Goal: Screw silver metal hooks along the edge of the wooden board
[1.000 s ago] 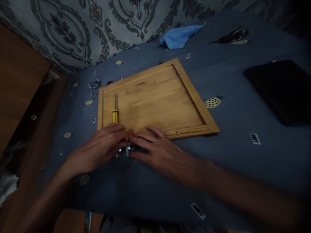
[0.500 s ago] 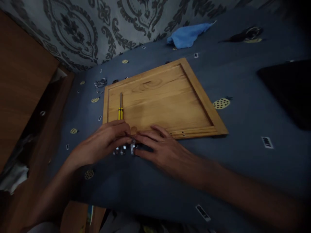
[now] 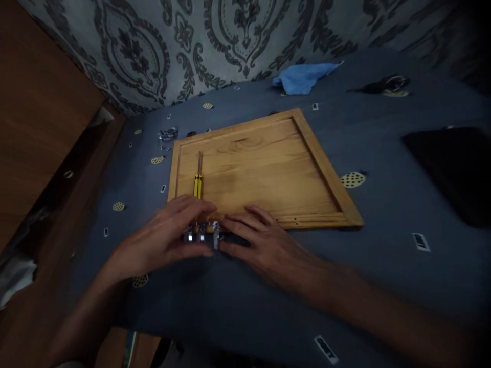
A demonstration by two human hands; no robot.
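Note:
A wooden cabinet door panel (image 3: 253, 168) with a raised frame lies flat on the dark cloth. Along its near edge stand shiny metal hinges (image 3: 202, 234), partly covered by my hands. My left hand (image 3: 164, 230) is open beside them, its thumb spread below and its fingers over the panel's edge. My right hand (image 3: 261, 235) has its fingers stretched out along the near edge. Its index fingertip and thumb lie against the rightmost metal hinge (image 3: 216, 236). Just beyond my left fingers, a yellow-handled screwdriver (image 3: 198, 185) rests on the panel.
A dark blue patterned cloth (image 3: 383, 276) covers the surface. Small metal parts (image 3: 168, 134) lie beyond the panel's far left corner. Farther back are a blue rag (image 3: 305, 77) and a dark tool-like item (image 3: 383, 84). A black flat object (image 3: 452, 171) sits at the right.
My left thumb and fingers have parted, coming away from the rightmost hinge. My right hand stays beside it. The whole scene sits slightly lower as the camera tilts up.

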